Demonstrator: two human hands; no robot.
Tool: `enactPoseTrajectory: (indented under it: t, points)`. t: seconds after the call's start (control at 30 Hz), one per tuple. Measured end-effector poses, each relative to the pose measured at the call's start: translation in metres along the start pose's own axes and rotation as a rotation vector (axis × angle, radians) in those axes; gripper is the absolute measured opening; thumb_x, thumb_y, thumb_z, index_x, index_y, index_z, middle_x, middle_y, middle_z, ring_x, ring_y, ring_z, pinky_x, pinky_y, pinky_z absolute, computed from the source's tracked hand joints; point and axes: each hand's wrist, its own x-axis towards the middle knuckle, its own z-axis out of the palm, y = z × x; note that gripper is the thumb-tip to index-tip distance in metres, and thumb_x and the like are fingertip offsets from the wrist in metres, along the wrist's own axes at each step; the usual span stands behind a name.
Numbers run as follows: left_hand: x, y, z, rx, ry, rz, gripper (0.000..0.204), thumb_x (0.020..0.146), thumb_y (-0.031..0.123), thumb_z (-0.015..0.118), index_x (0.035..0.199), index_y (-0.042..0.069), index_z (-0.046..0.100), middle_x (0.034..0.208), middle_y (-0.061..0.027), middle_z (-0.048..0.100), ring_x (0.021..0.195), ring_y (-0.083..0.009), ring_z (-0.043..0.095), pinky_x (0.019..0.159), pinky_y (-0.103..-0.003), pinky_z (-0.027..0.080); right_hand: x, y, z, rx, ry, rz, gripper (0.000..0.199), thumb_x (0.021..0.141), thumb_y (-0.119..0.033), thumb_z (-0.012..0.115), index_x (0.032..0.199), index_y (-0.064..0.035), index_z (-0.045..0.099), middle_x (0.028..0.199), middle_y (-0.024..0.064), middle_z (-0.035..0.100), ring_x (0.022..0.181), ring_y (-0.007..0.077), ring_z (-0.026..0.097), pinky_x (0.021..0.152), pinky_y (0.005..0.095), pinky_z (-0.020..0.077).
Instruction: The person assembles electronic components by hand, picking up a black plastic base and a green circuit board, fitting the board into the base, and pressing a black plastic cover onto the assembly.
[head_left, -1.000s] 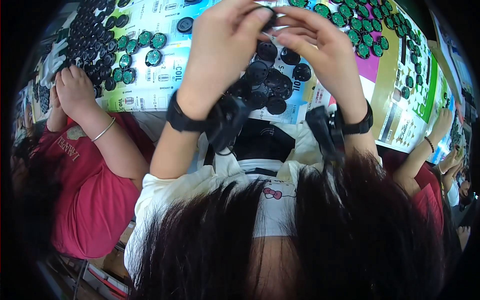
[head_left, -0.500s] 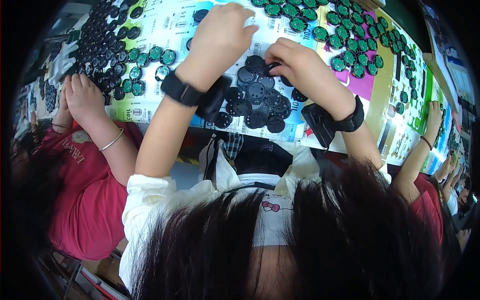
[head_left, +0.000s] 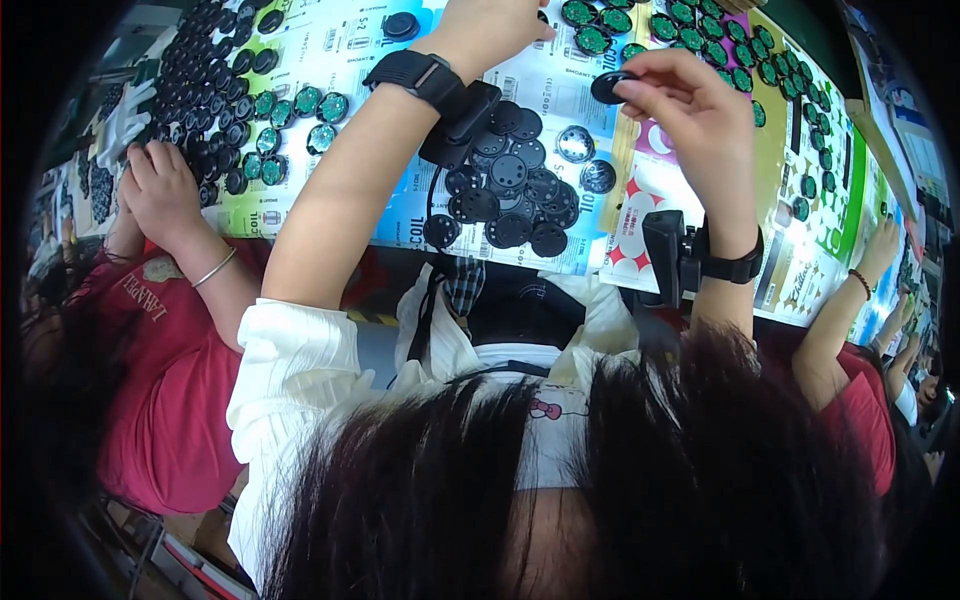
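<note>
My right hand point(head_left: 692, 100) is raised over the table to the right of a pile of black discs, pinching one round black disc point(head_left: 608, 87) between thumb and fingers. My left hand point(head_left: 495, 32) reaches to the top edge of the view, where its fingers are partly cut off. A small dark edge shows between its thumb and finger, near several black round housings with green circuit boards point(head_left: 593, 40). Below my hands lies the pile of flat black discs with small holes point(head_left: 510, 172). A shinier disc point(head_left: 576, 144) sits apart at its right. Black straps with boxes are on both wrists.
More green-board housings point(head_left: 715, 52) spread at the upper right, with a smaller group point(head_left: 305, 102) at left. Many black round parts point(head_left: 215, 100) crowd the far left, beside a co-worker's clasped hands point(head_left: 160, 190). Another co-worker's arm point(head_left: 850, 300) rests at right. Printed cardboard sheets point(head_left: 385, 200) cover the table.
My left hand has moved right and farther away, toward the green-board housings. My right hand has lifted from the pile and moved right with a black disc, turning its fingers upward.
</note>
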Motion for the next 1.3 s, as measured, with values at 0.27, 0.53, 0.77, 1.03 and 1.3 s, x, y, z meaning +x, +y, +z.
enactPoseTrajectory:
  t: [0.27,0.53,0.77,1.03,1.3]
  points:
    - [-0.05,0.044,-0.037,-0.861,-0.195,-0.246,0.02,0.071,0.013,0.059,0.088,0.002,0.057,0.071,-0.0122,0.057,0.065,-0.0225,0.055,0.057,-0.031,0.044,-0.005,-0.009,0.0,0.266,0.115,0.027,0.016,0.076,0.001,0.056,0.092,0.0064,0.056,0.083,0.0097,0.059,0.07,0.0125,0.059,0.062,0.0203,0.0476]
    - [-0.089,0.06,-0.037,-1.321,-0.158,-0.225,0.028,0.08,0.01,0.055,0.103,-0.005,0.053,0.061,-0.004,0.054,0.052,-0.0082,0.051,0.049,-0.019,0.042,-0.018,-0.027,0.004,-0.055,0.098,-0.25,0.027,0.071,0.003,0.06,0.098,0.0037,0.057,0.088,0.0089,0.058,0.074,0.0119,0.056,0.061,0.0197,0.0464]
    - [-0.098,0.061,-0.038,-1.537,-0.157,-0.253,0.03,0.08,0.007,0.055,0.106,-0.004,0.05,0.072,-0.0068,0.057,0.062,-0.0113,0.056,0.057,-0.021,0.047,-0.029,-0.049,0.007,-0.218,0.047,-0.307,0.04,0.06,0.002,0.067,0.099,-0.0004,0.058,0.091,0.0088,0.056,0.072,0.0117,0.052,0.06,0.0204,0.0437]
    - [-0.103,0.058,-0.025,-1.847,-0.182,-0.152,0.039,0.081,0.021,0.053,0.111,-0.002,0.044,0.099,-0.0113,0.054,0.086,-0.0158,0.054,0.075,-0.027,0.045,-0.028,-0.059,0.005,-0.419,0.103,-0.507,0.044,0.055,-0.003,0.069,0.097,0.0001,0.058,0.093,0.0098,0.055,0.076,0.0159,0.052,0.064,0.0235,0.0435]
    - [-0.106,0.072,-0.035,-1.693,-0.166,-0.177,0.066,0.079,0.051,0.044,0.119,-0.002,0.037,0.112,-0.0125,0.046,0.103,-0.0191,0.047,0.085,-0.032,0.041,-0.028,-0.062,0.007,-0.341,0.139,-0.595,0.043,0.055,-0.004,0.069,0.096,0.003,0.058,0.094,0.013,0.054,0.086,0.0231,0.054,0.072,0.0281,0.0451]
